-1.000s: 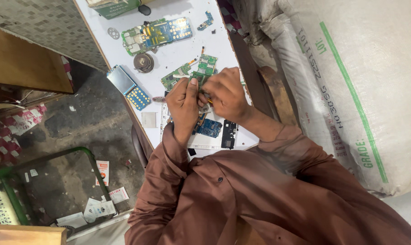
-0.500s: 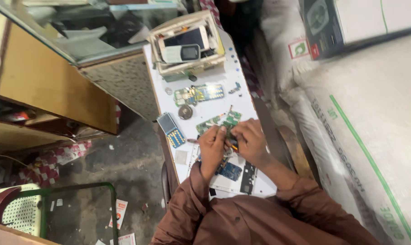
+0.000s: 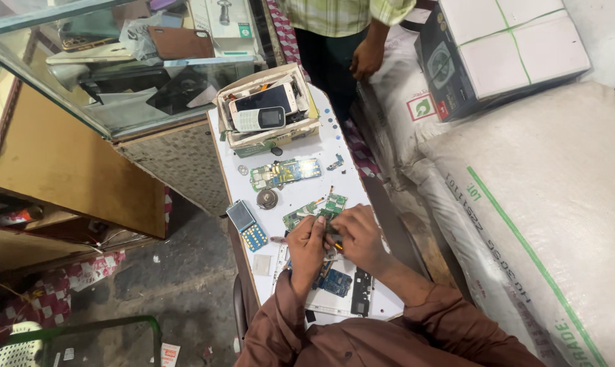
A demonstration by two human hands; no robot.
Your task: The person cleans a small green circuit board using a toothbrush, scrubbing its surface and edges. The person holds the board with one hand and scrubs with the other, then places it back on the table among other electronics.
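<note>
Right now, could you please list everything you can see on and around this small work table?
Table: one, white, centre.
Cardboard tray: one, far end of table.
Phones: at least two, in the tray.
Long circuit board: one, green, mid-table.
Second circuit board: one, green, at the fingertips.
Round metal part: one, grey, between the boards.
Keypad module: one, blue, left table edge.
Sack: one, white, right.
Box: one, white and black, top right.
Bystander: one, checked shirt, top.
Left hand: on the board.
Right hand: beside it.

Green circuit board (image 3: 319, 207) on a white table (image 3: 334, 146), brown sleeves (image 3: 457, 319), green-striped white sack (image 3: 545, 204)
</note>
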